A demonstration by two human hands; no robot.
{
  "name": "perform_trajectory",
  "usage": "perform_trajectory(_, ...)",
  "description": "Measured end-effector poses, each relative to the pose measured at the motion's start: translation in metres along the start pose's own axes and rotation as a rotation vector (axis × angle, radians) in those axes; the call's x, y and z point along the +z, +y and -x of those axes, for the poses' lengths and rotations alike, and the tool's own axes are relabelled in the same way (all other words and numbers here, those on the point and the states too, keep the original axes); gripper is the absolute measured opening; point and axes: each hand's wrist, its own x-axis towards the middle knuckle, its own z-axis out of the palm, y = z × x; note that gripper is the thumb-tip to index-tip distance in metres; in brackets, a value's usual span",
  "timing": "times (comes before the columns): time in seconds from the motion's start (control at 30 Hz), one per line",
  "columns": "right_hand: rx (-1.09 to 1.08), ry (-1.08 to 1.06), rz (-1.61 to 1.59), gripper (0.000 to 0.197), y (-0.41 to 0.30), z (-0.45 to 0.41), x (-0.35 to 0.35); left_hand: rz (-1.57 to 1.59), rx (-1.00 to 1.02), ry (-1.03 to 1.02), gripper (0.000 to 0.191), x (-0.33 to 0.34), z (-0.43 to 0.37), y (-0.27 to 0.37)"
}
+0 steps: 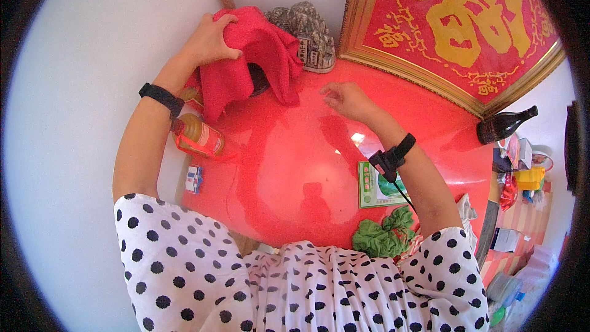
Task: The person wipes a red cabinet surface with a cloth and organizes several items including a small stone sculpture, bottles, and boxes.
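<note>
My left hand (209, 41) grips a red cloth (249, 32) at the far left of the red tabletop (286, 157). The cloth hangs in folds over a dark object (259, 78), of which only a small rounded part shows beneath; I cannot tell what it is. Over the table, to the right of the cloth, my right hand (346, 99) holds nothing, its fingers loosely bent. A grey rockery ornament (309, 37) bearing writing stands right behind the cloth.
Below my left wrist is an amber bottle (200, 133), with a small box (193, 179) nearby. A gold-framed picture (447, 23) leans at the back. A dark bottle (504, 124) stands far right. A green packet (375, 186) and crumpled green cloth (385, 235) lie near my right arm.
</note>
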Motion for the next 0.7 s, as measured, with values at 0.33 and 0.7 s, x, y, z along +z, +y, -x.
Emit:
perform_trajectory(0.33, -0.032, -0.006, 0.101, 0.026, 0.012, 0.001, 0.002, 0.013, 0.02, -0.046, 0.078, -0.019, 0.02, 0.038)
perform_trajectory(0.7, 0.055, 0.079, 0.025, 0.02, 0.044, 0.031, -0.023, 0.207, 0.284, 0.001, 0.08, -0.019, 0.076, 0.121)
